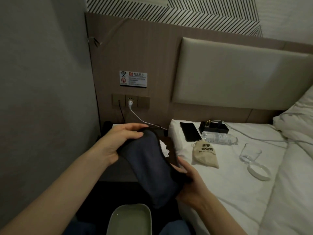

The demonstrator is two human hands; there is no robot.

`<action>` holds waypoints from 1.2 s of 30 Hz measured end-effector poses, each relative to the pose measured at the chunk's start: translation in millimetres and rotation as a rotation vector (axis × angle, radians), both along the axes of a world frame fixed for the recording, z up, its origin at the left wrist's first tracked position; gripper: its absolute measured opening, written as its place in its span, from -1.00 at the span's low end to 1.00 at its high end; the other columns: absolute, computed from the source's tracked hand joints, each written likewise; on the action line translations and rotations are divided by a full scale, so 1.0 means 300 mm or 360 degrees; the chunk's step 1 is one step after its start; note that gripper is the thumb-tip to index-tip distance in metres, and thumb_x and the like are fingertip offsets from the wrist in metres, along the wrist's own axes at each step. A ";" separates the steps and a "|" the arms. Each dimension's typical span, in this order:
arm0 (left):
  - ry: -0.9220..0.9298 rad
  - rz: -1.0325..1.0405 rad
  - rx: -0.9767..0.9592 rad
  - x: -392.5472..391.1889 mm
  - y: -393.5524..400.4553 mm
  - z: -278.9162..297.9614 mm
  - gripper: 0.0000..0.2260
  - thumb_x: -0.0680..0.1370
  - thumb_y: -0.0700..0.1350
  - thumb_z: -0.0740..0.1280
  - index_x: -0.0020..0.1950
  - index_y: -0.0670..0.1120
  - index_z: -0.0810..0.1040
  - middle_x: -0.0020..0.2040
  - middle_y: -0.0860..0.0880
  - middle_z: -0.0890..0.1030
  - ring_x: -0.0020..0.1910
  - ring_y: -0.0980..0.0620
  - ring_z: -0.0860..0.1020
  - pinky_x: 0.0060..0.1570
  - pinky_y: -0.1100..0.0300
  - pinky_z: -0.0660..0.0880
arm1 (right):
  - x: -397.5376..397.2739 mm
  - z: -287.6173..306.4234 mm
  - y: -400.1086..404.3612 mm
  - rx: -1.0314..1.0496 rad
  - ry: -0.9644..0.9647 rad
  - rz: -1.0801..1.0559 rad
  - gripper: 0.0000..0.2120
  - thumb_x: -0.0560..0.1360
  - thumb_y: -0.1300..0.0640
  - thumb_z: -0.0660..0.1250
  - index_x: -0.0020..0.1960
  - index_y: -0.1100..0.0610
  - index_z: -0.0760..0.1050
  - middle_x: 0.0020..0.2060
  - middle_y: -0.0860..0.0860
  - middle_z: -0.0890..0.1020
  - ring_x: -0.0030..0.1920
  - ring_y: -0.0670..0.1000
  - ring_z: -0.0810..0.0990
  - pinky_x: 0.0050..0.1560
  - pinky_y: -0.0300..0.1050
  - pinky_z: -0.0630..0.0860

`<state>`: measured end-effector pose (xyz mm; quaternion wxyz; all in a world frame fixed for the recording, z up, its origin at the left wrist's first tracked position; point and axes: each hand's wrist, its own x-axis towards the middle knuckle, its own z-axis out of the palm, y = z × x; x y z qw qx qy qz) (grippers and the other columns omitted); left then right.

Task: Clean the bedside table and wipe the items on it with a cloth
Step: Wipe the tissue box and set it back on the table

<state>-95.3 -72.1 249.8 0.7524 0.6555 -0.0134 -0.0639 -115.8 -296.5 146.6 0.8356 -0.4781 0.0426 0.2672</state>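
Green and shallow, a basin (130, 219) sits at the bottom edge of the view, just in front of the person's knees in blue jeans (174, 228). Above it both hands hold a dark blue cloth (152, 167) stretched slantwise between them. The right hand (189, 182) grips the cloth's lower end, thumb on top and fingers curled underneath. The left hand (122, 141) holds the upper end, fingers bent over the dark edge and thumb closed against the fabric. The cloth hangs in the air over the bedside table (169, 150), which shows only as a dark wooden strip between the cloth and the bed; something white and crumpled (164, 148) lies on it, mostly hidden by the cloth.

To the right, on the white bed sheet (228, 175), lie several items. Nearest is a white dish (259, 170), with a clear glass (250, 153) lying on its side just beyond it. A beige drawstring pouch (205, 153) with printed characters lies nearer the table. Past the pouch are a black phone (190, 131), a clear plastic bottle (218, 137) on its side, and a black tray (214, 127) behind the bottle. A white pillow (298, 119) is bunched at the right edge.

On the wooden wall panel, a white plug (130, 103) sits in the socket plate (131, 100), its cable running down toward the table. A wifi and no-smoking sign (133, 78) is fixed above it, and the padded headboard (237, 77) spans the right.
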 end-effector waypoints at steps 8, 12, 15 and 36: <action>-0.0179 -0.0750 0.0674 -0.040 -0.098 0.109 -0.73 0.51 -0.37 0.31 0.16 -0.15 0.61 0.12 -0.06 0.66 0.12 0.12 0.61 0.10 0.32 0.51 | 0.010 0.064 -0.005 -0.0314 -0.0645 0.0338 -0.32 0.29 -0.15 0.51 0.36 0.00 0.45 0.27 0.01 0.58 0.28 0.07 0.53 0.16 -0.08 0.49; -0.0387 -0.0670 0.1079 -0.008 -0.079 0.143 -0.71 0.51 -0.34 0.34 0.12 -0.03 0.63 0.02 0.13 0.65 -0.04 0.30 0.60 -0.07 0.46 0.50 | -0.015 0.052 -0.013 -0.0419 -0.0584 0.0614 -0.58 0.40 0.17 0.44 0.26 0.06 0.56 0.24 0.10 0.59 0.27 0.11 0.55 0.19 -0.13 0.49; -0.0527 -0.0616 0.1249 0.011 -0.061 0.131 -0.69 0.51 -0.32 0.35 0.09 0.05 0.62 0.09 0.13 0.64 0.05 0.31 0.58 -0.05 0.52 0.46 | -0.021 0.025 0.000 -0.0558 -0.0430 0.0561 -0.72 0.48 0.17 0.42 0.19 0.09 0.61 0.16 0.09 0.64 0.10 0.07 0.65 0.04 -0.12 0.57; 0.0364 -0.0548 0.0138 -0.049 -0.059 -0.219 -0.48 0.39 0.06 0.50 0.32 0.01 0.51 0.23 -0.03 0.60 0.20 -0.01 0.58 0.21 0.09 0.50 | 0.011 0.087 -0.027 0.0029 -0.0067 0.0346 -0.67 0.52 -0.02 0.22 0.17 0.04 0.64 0.16 0.11 0.65 0.13 0.12 0.65 -0.09 -0.03 0.62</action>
